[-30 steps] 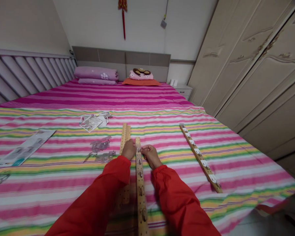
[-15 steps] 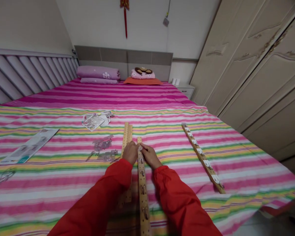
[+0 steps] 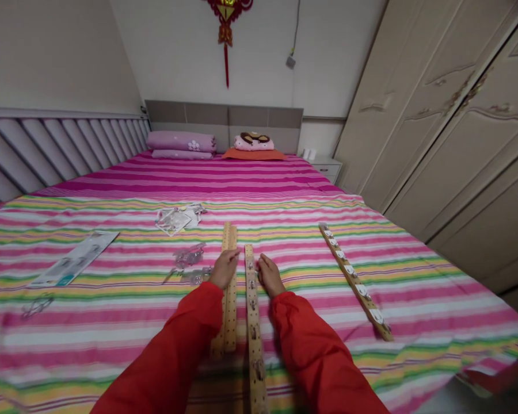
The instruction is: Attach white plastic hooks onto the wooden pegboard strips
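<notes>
A wooden strip [image 3: 254,316] with rows of holes lies lengthwise before me, several small metal fittings [image 3: 252,284] along its top. To its left, my left hand [image 3: 224,268] hovers above two more wooden strips [image 3: 230,313], thumb and fingers pressed together. Just right of the fitted strip is my right hand [image 3: 270,275], fingers curled in near the far fitting. Both hands are apart from that strip. Whatever either hand may pinch is too small or hidden to make out.
Another wooden strip [image 3: 354,279] with white tags and metal pieces lies on the right. Left are clear plastic packets [image 3: 190,256], a flat blister card [image 3: 75,260], a pile of packaging [image 3: 179,218] and a wire-like item [image 3: 38,305]. Striped cloth [image 3: 125,339] covers the bed.
Both hands have drawn away from the fitted strip, the left one leftward and the right one slightly right. The camera view has tilted up a little.
</notes>
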A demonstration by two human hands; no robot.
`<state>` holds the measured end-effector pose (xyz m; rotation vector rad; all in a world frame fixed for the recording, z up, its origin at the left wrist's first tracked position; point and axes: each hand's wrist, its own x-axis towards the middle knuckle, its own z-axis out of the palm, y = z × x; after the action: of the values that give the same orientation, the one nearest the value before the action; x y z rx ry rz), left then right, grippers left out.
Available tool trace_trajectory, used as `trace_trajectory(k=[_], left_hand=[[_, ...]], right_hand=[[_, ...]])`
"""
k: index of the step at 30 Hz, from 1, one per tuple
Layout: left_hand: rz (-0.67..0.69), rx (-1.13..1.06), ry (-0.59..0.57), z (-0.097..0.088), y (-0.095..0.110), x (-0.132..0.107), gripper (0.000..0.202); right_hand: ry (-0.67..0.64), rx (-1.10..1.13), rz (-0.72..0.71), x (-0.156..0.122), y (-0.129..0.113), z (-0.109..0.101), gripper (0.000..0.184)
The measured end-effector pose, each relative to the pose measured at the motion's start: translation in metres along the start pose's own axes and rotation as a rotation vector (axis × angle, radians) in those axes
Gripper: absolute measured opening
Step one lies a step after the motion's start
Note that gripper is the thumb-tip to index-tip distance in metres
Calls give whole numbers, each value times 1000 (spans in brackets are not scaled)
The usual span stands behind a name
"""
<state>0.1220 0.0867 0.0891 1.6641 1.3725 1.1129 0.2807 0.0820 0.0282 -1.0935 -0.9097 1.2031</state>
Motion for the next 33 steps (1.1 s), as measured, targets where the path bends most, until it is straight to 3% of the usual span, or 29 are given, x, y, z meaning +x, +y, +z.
trace_trajectory(k=[4,7,9,13,16,18,21,27,30,33], left_hand=[[-203,-356,226,-50,-4,-23,41],[-244,-299,380,-80,-15,-45,39],[-209,-192,397,-87,-21,-55,37],[-54,81,363,-75,-21,-59,35],[73,316,392,-62,-14,-50,25],[87,351,384,-59,-12,-42,16],[-72,201,385,-66,-13,-35,15],[-387,-418,443,-83,-4,-35,16],[-473,-658,370,-79,13,-36,9],[-462,-790,246,-67,27,-35,6]], right_hand=[[61,174,29,-6,-5,-1,37],[95,257,32,-10,-9,-2,37],[96,283,29,-13,-9,-2,37],[87,274,20,-17,-8,-3,34],[82,266,11,-19,-7,-4,33],[69,261,1,-20,-6,-4,33],[49,257,-11,-20,-6,-4,33],[31,269,-10,-20,-6,-5,31],[25,290,1,-20,-5,-6,29],[14,312,12,-19,-5,-6,27]])
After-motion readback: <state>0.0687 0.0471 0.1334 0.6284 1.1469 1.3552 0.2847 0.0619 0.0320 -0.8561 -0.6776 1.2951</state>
